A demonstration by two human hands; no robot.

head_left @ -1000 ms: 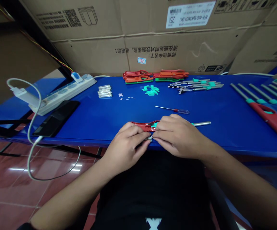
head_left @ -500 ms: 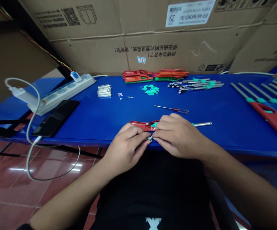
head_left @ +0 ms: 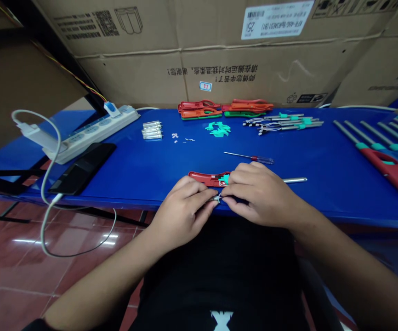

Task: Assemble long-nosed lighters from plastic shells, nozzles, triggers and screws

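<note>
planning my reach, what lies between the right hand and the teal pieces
In the head view, a screwdriver lies on the blue table between the right hand and the teal pieces.

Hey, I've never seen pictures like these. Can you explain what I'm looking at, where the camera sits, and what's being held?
There's no machine here: you see a person's own bare hands. Every picture comes from one camera worn on the head, looking forward and down.

The left hand pinches a small, pale part. The right hand has its fingertips close against that part's end; their exact grip is too small to tell.

Just beyond the hands, on a blue tabletop, lies an open red plastic shell. Farther back are a screwdriver with a clear handle, small turquoise plastic pieces, shiny clear-and-silver cylinders and metal tubes with wires. A white power strip and a black phone lie at the left.
</note>
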